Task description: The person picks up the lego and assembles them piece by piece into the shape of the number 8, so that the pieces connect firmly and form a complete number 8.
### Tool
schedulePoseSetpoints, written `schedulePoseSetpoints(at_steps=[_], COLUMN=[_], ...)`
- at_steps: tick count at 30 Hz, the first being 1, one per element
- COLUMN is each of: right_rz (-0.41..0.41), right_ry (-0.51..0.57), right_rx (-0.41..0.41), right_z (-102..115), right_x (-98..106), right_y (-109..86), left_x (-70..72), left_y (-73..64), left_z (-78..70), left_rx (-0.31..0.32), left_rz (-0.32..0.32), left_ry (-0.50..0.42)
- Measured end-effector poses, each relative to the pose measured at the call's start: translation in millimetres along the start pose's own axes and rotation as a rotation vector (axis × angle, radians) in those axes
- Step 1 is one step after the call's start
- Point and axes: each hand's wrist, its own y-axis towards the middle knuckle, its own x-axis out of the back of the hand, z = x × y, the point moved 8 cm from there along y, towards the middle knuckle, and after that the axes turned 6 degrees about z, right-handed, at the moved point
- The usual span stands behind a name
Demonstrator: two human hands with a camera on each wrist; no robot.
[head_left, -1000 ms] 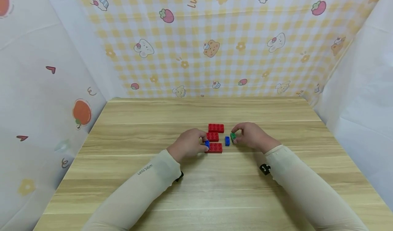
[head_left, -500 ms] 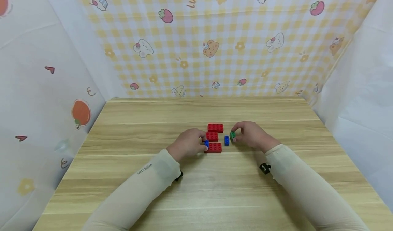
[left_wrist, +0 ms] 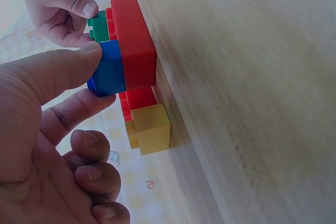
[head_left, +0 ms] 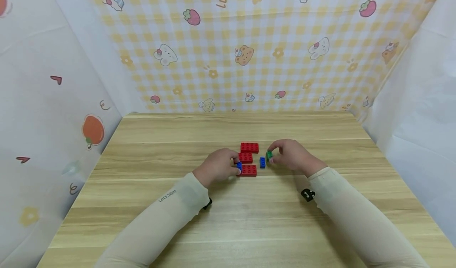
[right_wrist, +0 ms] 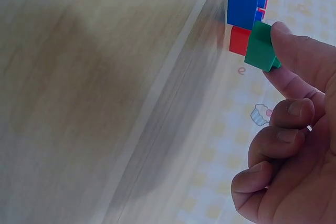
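Note:
My left hand [head_left: 236, 166] pinches a small blue brick [left_wrist: 107, 69] between thumb and forefinger; the brick sits on the left end of a red brick [head_left: 249, 170]. A yellow brick [left_wrist: 152, 128] lies beside that red one, hidden by my hand in the head view. My right hand [head_left: 272, 157] pinches a small green brick [right_wrist: 260, 47] at its fingertips, close to a second blue brick [head_left: 263, 162] that stands on the table. Two more red bricks [head_left: 249, 147] [head_left: 246, 157] lie just beyond, between the hands.
The wooden table [head_left: 228, 220] is walled on three sides by patterned sheets, a checked one at the back [head_left: 235, 42]. Both forearms in beige sleeves reach in from the near edge. Bare wood lies all around the small brick cluster.
My right hand with the green brick has edged slightly up and away. The left hand keeps its hold on the blue brick and has not moved.

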Motion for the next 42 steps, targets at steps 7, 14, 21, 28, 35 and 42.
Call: schedulePoseSetpoints(at_steps=[7, 14, 21, 28, 35, 42], right_rz=[-0.003, -0.011, -0.010, -0.017, -0.015, -0.008], right_ry=[-0.007, -0.016, -0.028, -0.038, -0.036, -0.029], right_rx=[0.000, 0.011, 0.027, 0.044, 0.055, 0.080], right_z=[1, 3, 6, 10, 15, 26], right_x=[0, 0, 0, 0, -1, -4], right_y=[0.1, 0.2, -1.0, -2.3, -4.4, -5.5], left_x=[0.6, 0.4, 0.3, 0.2, -0.1, 0.3], left_y=[-0.9, -0.7, -0.1, 0.5, 1.0, 1.2], left_z=[-1.0, -1.2, -1.0, -0.2, 0.4, -0.3], left_rx=[-0.010, -0.019, -0.018, -0.015, -0.013, -0.011], left_rz=[-0.001, -0.006, -0.011, -0.019, -0.013, -0.010], left_ry=[0.006, 0.020, 0.026, 0.027, 0.027, 0.038])
